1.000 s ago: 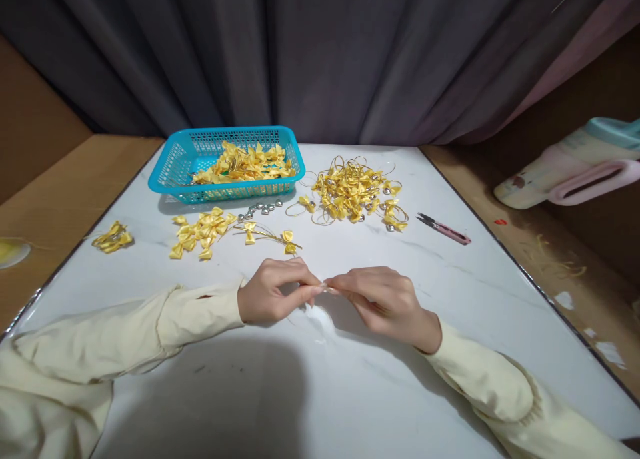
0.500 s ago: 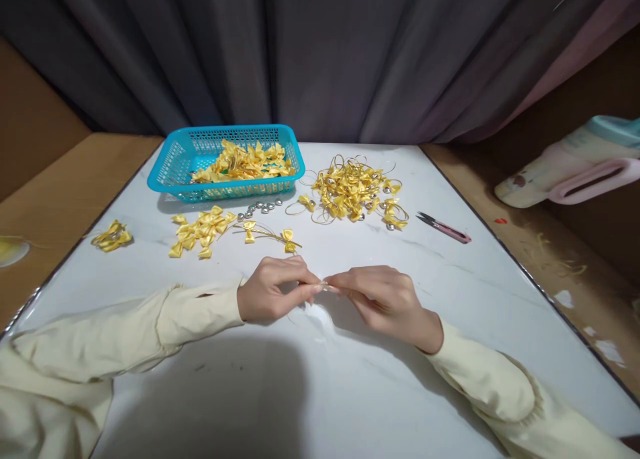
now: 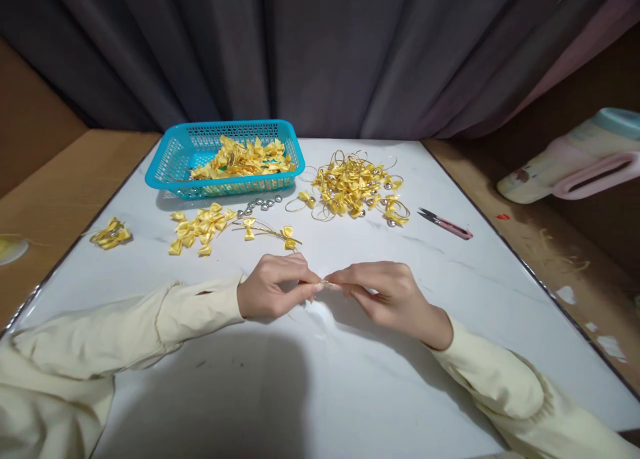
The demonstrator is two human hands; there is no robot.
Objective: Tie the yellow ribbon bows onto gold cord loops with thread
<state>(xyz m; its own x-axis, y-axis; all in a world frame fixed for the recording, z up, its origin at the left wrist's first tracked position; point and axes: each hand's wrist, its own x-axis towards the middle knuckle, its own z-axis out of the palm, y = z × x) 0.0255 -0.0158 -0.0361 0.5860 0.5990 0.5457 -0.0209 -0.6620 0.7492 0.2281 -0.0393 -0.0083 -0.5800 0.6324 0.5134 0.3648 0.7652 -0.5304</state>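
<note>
My left hand [image 3: 274, 288] and my right hand [image 3: 385, 294] meet fingertip to fingertip low over the white table [image 3: 350, 379], both pinched on something tiny between them that I cannot make out. Just beyond the hands lie two yellow bows on a gold string [image 3: 267, 231]. A cluster of loose yellow bows [image 3: 199, 227] lies to the left of it, and a few silver beads [image 3: 260, 205] sit behind.
A blue basket [image 3: 170, 169] with yellow bows stands at the back left. A heap of bows with gold loops and beads [image 3: 356, 189] lies at the back centre. Pink snips [image 3: 445, 224] rest to the right. A small bow bundle [image 3: 111, 234] lies far left. A pastel bottle [image 3: 575, 159] lies on the right ledge.
Both hands stay pinched together at nearly the same spot; the view has tipped slightly, so everything sits a little higher in the picture.
</note>
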